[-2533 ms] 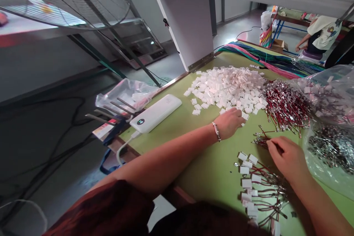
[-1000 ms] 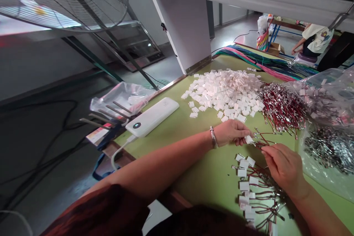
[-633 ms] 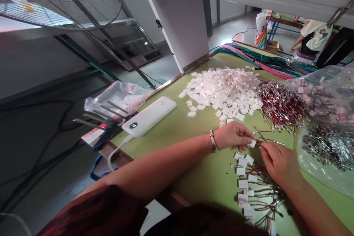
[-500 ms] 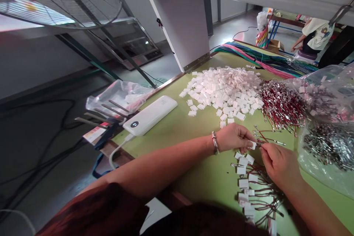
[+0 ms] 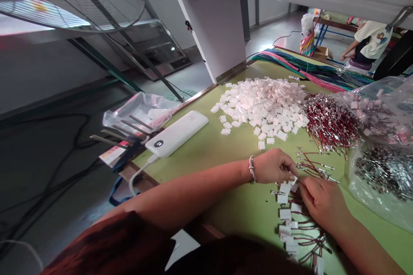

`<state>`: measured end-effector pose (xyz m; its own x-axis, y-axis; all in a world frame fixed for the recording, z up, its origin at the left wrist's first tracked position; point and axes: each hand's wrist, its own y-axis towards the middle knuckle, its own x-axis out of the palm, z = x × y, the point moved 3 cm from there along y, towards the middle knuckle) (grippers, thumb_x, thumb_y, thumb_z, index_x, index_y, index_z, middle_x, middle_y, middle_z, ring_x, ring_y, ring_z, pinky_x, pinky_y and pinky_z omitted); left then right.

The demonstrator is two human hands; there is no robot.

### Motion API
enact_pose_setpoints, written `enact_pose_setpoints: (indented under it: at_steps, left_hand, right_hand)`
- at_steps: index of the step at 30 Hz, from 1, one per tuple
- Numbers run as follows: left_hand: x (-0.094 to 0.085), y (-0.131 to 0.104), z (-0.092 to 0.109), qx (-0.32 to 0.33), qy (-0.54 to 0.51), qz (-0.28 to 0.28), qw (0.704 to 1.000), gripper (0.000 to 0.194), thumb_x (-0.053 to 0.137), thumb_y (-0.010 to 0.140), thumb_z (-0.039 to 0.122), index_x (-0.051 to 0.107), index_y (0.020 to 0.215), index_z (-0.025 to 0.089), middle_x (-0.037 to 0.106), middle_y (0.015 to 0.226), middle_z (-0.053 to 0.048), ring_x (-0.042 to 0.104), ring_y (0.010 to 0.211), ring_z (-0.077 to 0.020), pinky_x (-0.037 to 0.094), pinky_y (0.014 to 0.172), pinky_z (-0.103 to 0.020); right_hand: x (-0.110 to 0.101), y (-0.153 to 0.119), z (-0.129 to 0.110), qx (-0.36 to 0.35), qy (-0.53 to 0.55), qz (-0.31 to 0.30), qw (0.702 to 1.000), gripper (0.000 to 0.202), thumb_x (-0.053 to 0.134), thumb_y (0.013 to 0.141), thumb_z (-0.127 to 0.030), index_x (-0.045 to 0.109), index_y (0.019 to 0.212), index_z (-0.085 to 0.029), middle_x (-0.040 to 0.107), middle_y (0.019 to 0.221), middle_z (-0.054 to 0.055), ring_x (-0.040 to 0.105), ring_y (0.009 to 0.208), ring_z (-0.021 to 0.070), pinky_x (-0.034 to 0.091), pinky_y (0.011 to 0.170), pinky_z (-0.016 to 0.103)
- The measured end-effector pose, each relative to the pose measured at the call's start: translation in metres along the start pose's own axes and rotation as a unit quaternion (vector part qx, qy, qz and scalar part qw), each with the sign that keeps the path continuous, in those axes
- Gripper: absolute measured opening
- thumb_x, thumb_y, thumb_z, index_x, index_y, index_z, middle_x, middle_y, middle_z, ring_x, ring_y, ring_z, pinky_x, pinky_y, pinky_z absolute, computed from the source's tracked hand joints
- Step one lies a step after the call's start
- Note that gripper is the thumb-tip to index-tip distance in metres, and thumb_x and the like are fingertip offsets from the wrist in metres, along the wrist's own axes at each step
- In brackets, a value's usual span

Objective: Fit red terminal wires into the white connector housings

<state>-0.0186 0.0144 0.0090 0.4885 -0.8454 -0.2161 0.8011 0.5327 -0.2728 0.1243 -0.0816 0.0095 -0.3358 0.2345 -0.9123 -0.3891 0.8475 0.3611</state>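
Observation:
My left hand [image 5: 274, 166] pinches a small white connector housing [image 5: 293, 179] between thumb and fingers. Close against it, my right hand [image 5: 322, 200] is closed in a pinch on a short wire whose end meets the housing; most of the wire is hidden by the fingers. Below both hands lies a column of white housings [image 5: 285, 214] with dark red wires [image 5: 306, 225] attached. Several loose red wires with metal terminals [image 5: 314, 164] lie just beyond my right hand.
A heap of white housings [image 5: 261, 99] and a pile of red terminal wires [image 5: 331, 122] lie farther back. Clear plastic bags [image 5: 383, 172] stand at right. A white power bank [image 5: 180, 132] with a cable lies at left. Behind, a person [image 5: 368, 43] sits near another table.
Both hands have moved slightly down toward the column of wired housings, still pinching the housing and wire. More loose wires show beyond the right hand.

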Motion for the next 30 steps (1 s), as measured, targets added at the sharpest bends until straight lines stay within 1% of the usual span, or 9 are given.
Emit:
enact_pose_setpoints:
  at_steps: [4,7,9,11,13,17,22,26,30]
  left_hand:
    - [0.007,0.001,-0.004,-0.015,-0.046,-0.028,0.998,0.013,0.064,0.072,0.015,0.072,0.083,0.014,0.064,0.058,0.000,0.056,0.047,-0.0087,0.046,0.047,-0.018]
    - [0.000,0.000,0.001,0.019,0.002,-0.043,0.999,0.019,0.068,0.071,0.021,0.072,0.089,0.015,0.066,0.064,-0.002,0.058,0.053,-0.0096,0.046,0.052,-0.019]
    - [-0.014,-0.002,0.006,0.043,0.089,0.017,0.995,0.023,0.072,0.070,0.030,0.071,0.089,0.017,0.067,0.066,-0.002,0.058,0.057,-0.0107,0.044,0.056,-0.020]
    - [-0.034,-0.004,0.011,0.040,0.206,0.153,0.966,0.023,0.065,0.077,0.038,0.070,0.077,0.016,0.064,0.064,-0.003,0.055,0.057,-0.0109,0.040,0.056,-0.021]
    - [-0.046,-0.005,0.011,0.010,0.290,0.229,0.929,0.033,0.054,0.084,0.042,0.066,0.068,0.015,0.061,0.061,-0.003,0.051,0.056,-0.0114,0.035,0.055,-0.022]
    - [-0.042,-0.001,0.004,-0.036,0.368,0.185,0.910,0.028,0.061,0.079,0.044,0.065,0.084,0.016,0.062,0.069,-0.004,0.055,0.066,-0.0166,0.036,0.059,-0.024]
    - [-0.028,0.005,-0.004,-0.056,0.421,0.129,0.896,0.028,0.062,0.081,0.037,0.065,0.095,0.014,0.063,0.091,-0.010,0.059,0.086,-0.0246,0.041,0.069,-0.029]
    - [-0.024,0.007,-0.004,-0.021,0.392,0.138,0.909,0.023,0.066,0.077,0.026,0.064,0.098,0.016,0.062,0.097,-0.009,0.058,0.087,-0.0225,0.042,0.068,-0.028]
    - [-0.026,0.007,-0.002,0.029,0.297,0.169,0.939,0.017,0.069,0.073,0.020,0.066,0.089,0.018,0.063,0.079,-0.001,0.056,0.071,-0.0144,0.040,0.062,-0.023]
  right_hand:
    - [0.001,-0.002,0.003,0.013,0.019,-0.017,1.000,0.029,0.038,0.092,-0.020,0.050,0.066,-0.020,0.052,0.055,-0.002,0.045,0.049,0.0109,0.029,0.050,0.026]
    - [-0.005,0.000,0.002,0.037,0.064,-0.046,0.996,0.028,0.040,0.092,-0.023,0.051,0.066,-0.020,0.053,0.056,-0.002,0.046,0.050,0.0107,0.031,0.050,0.025]
    - [-0.011,0.001,-0.001,0.053,0.124,-0.088,0.987,0.024,0.045,0.089,-0.024,0.055,0.068,-0.020,0.056,0.058,-0.002,0.049,0.052,0.0104,0.034,0.051,0.024]
    - [-0.016,0.004,-0.001,0.062,0.174,-0.127,0.974,0.021,0.049,0.087,-0.025,0.059,0.069,-0.021,0.058,0.061,-0.002,0.052,0.054,0.0104,0.037,0.051,0.024]
    - [-0.019,0.007,0.006,0.079,0.175,-0.104,0.976,0.021,0.050,0.087,-0.026,0.061,0.070,-0.022,0.060,0.063,-0.002,0.054,0.056,0.0110,0.040,0.052,0.024]
    - [-0.015,0.014,0.034,0.130,0.013,0.022,0.991,0.018,0.049,0.089,-0.029,0.064,0.084,-0.022,0.065,0.078,0.002,0.058,0.066,0.0148,0.043,0.059,0.028]
    - [0.011,0.015,0.044,0.110,-0.099,-0.052,0.988,0.017,0.049,0.089,-0.029,0.064,0.084,-0.022,0.063,0.085,0.003,0.058,0.069,0.0164,0.039,0.052,0.027]
    - [0.007,0.016,0.043,0.103,-0.021,0.003,0.994,0.018,0.048,0.090,-0.026,0.063,0.084,-0.021,0.062,0.084,0.003,0.059,0.071,0.0154,0.045,0.060,0.028]
    - [-0.008,0.018,0.045,0.093,0.103,0.091,0.986,0.010,0.052,0.088,-0.025,0.062,0.084,-0.022,0.064,0.084,0.003,0.061,0.078,0.0163,0.049,0.072,0.031]
